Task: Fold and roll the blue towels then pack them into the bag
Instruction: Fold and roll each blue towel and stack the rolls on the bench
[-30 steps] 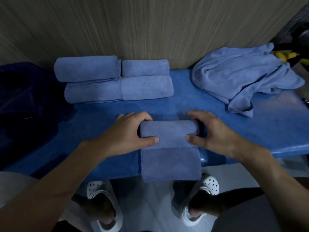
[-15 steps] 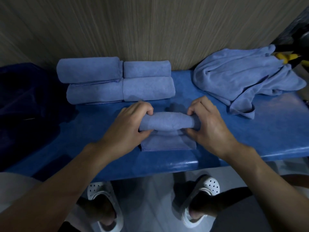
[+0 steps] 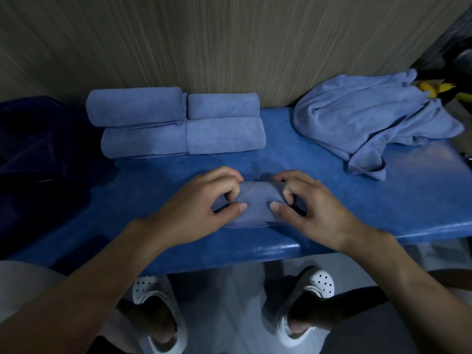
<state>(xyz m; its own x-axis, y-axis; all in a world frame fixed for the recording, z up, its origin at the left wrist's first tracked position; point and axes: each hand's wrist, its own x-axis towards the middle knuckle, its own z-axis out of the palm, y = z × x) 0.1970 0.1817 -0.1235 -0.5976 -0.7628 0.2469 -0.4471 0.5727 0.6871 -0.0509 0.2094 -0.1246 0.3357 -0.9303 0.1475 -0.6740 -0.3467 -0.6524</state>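
Observation:
A small blue towel (image 3: 256, 203) lies rolled up on the blue table (image 3: 332, 200), near its front edge. My left hand (image 3: 201, 205) grips its left end and my right hand (image 3: 309, 208) grips its right end, thumbs pressing on the front of the roll. Several finished rolled towels (image 3: 178, 123) lie stacked in two rows at the back left against the wall. A loose pile of unfolded blue towels (image 3: 378, 116) sits at the back right. A dark navy bag (image 3: 38, 159) rests at the left end of the table.
A wood-grain wall (image 3: 229, 42) runs behind the table. A yellow and black object (image 3: 434, 88) lies at the far right behind the loose pile. Below the table's front edge are my feet in white perforated clogs (image 3: 306, 302).
The towel's hanging tail has been rolled up; it no longer drapes over the table edge. Both hands moved closer together and slightly forward over the roll.

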